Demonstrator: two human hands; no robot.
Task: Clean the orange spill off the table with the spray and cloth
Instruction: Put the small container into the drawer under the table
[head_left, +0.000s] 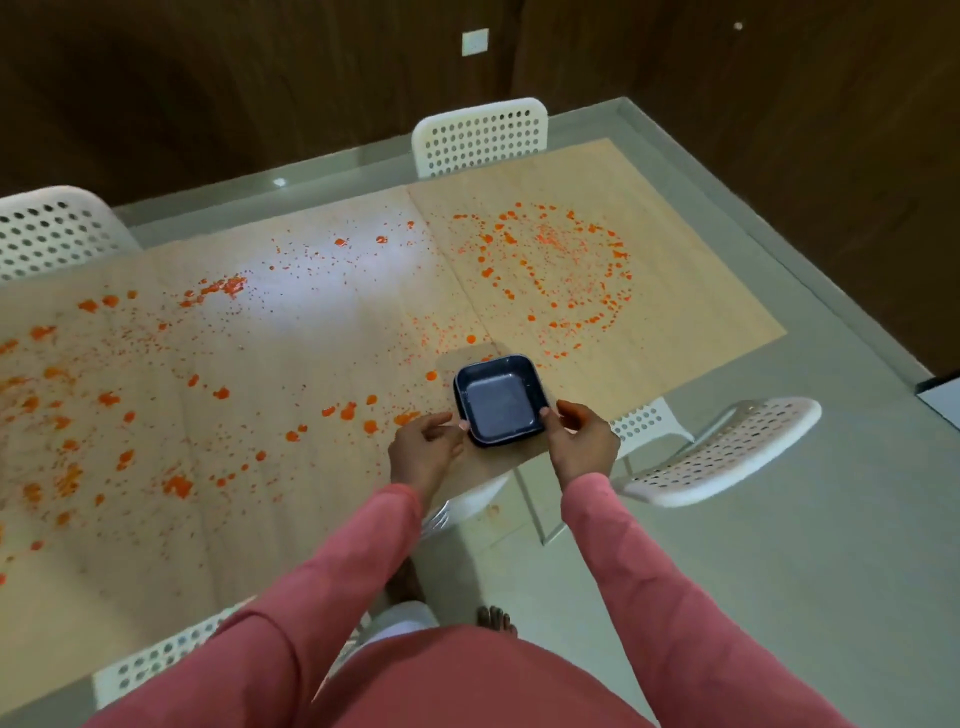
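Holding a dark square dish (500, 401) between both hands, we stand at the near right corner of the table (322, 519), and we judge this as clearing the surface ahead of any cleaning. Our left hand (427, 448) pinches the dish's edge at 9 o'clock, fingers curled to the rim; our right hand (579, 441) pinches the opposite edge at 3 o'clock the same way. Whether the dish rests on the table or sits just above it, we cannot tell. It looks empty inside.

The orange spill (550, 270) is untouched: a ring of splashes lies at 1 o'clock from the dish, and a wider scatter of blots and fine dots runs off toward 9 and 10 o'clock, right to the left edge of view. Some drops lie just beside the dish at 9 o'clock.

Neither spray nor cloth is in sight, so the next move, as we read it, calls for putting the dish somewhere off the table and fetching both. The spill is wide, so spraying in patches seems sensible.

Counting: 1 dish, 1 table, 2 hands, 2 pink sleeves (332, 587). White perforated chairs number at least 5: 1 at 12 o'clock (480, 136), 1 at 10 o'clock, 1 at 3 o'clock (727, 452) with another partly hidden behind it, and 1 at 7 o'clock. 1 wall switch (475, 42) sits at 12 o'clock.
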